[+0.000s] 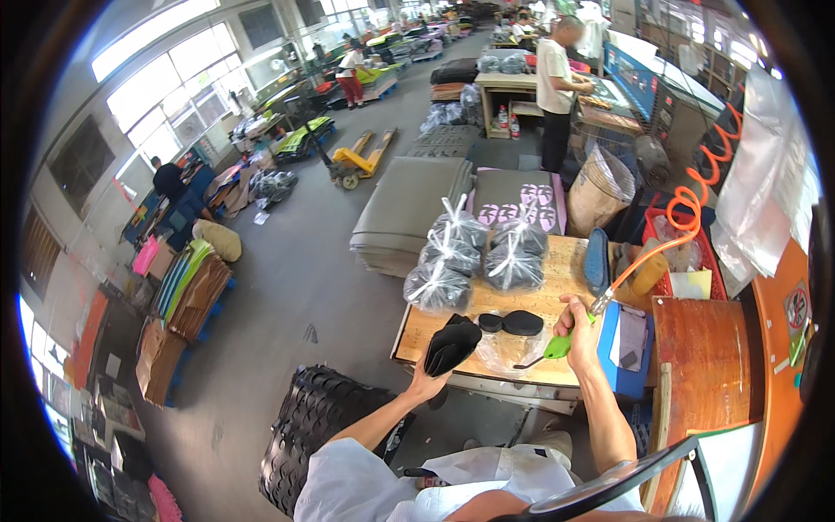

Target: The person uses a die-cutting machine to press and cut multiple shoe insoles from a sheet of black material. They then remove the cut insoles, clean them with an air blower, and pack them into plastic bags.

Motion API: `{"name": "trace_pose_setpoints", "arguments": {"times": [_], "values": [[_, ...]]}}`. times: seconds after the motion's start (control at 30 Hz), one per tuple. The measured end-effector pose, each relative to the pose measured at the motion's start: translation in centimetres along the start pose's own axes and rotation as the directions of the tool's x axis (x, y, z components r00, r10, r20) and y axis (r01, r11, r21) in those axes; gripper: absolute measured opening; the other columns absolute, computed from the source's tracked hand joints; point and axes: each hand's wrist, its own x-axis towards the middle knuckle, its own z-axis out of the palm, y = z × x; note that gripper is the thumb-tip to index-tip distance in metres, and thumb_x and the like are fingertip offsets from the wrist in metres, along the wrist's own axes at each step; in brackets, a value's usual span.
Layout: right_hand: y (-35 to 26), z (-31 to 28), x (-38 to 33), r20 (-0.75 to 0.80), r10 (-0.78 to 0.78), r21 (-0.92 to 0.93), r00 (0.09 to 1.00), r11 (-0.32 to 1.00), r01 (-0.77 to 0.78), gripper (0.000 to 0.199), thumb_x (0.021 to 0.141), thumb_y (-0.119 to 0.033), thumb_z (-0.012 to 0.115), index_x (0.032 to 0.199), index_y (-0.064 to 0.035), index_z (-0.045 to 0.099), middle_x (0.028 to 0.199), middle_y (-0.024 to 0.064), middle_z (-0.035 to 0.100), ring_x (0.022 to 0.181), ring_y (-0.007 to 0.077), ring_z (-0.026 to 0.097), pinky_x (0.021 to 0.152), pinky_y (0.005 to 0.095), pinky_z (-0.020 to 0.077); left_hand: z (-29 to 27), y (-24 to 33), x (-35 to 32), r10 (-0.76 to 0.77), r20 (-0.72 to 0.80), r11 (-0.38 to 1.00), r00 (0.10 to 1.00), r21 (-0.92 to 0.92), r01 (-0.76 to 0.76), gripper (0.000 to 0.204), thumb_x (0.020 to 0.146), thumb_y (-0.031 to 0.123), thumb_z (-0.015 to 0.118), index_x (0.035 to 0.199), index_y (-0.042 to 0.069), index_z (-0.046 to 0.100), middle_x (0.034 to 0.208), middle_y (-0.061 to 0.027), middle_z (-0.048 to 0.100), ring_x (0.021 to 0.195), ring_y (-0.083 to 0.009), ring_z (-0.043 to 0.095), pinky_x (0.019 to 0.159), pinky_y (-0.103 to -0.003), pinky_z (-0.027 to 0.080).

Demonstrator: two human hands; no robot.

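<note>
Factory workbench (557, 271) of bare wood: left hand (425, 379) grips a stack of black insoles (451, 344), right hand (577, 335) closes around a green air blow gun (557, 347) beside bagged insoles (474, 252).

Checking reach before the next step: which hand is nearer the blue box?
Right. The right hand, gripping the green air gun, is beside the blue box; the left hand, holding black pieces, is farther left.

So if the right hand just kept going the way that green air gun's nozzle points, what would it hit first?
Probably the clear plastic bag on the wooden table: the right hand's green air gun points left at it. Depth is unclear.
</note>
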Motion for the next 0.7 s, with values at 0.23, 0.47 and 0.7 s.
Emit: {"name": "trace_pose_setpoints", "arguments": {"times": [0.23, 0.47, 0.7], "values": [[-3.2, -13.5, 2.3, 0.023, -0.166, -0.920, 0.986, 0.382, 0.086, 0.056, 0.089, -0.032, 0.071, 0.133, -0.0016, 0.056, 0.088, 0.0271, 0.070, 0.085, 0.0470, 0.069, 0.076, 0.0520, 0.0540, 5.6, 0.0, -1.6, -0.433, 0.017, 0.901, 0.901, 0.030, 0.432, 0.054, 0.088, 0.026, 0.084, 0.127, -0.006, 0.068, 0.128, -0.0165, 0.071, 0.114, -0.0260, 0.067, 0.101, -0.037, 0.050], [-7.4, -29.5, 12.2, 0.160, -0.412, -0.983, 0.897, -0.154, 0.105, 0.054, 0.078, -0.018, 0.082, 0.117, 0.0017, 0.051, 0.097, 0.0251, 0.069, 0.089, 0.0452, 0.069, 0.078, 0.0542, 0.0552, 13.8, 1.9, -1.5, -0.554, 0.241, 0.681, 0.797, -0.420, 0.600, 0.059, 0.084, -0.003, 0.081, 0.139, -0.001, 0.061, 0.132, -0.0085, 0.067, 0.113, -0.0223, 0.066, 0.098, -0.034, 0.052], [-10.3, -41.3, 22.9, 0.158, -0.337, -0.883, 0.928, -0.470, -0.020, 0.056, 0.076, -0.024, 0.084, 0.120, 0.0010, 0.061, 0.113, 0.0177, 0.070, 0.116, 0.0344, 0.063, 0.097, 0.0452, 0.0482, 22.5, 10.7, 3.3, -0.372, 0.409, 0.806, 0.833, -0.303, 0.509, 0.052, 0.088, 0.001, 0.080, 0.137, -0.003, 0.063, 0.135, -0.0091, 0.065, 0.120, -0.0208, 0.063, 0.105, -0.033, 0.048]]}}
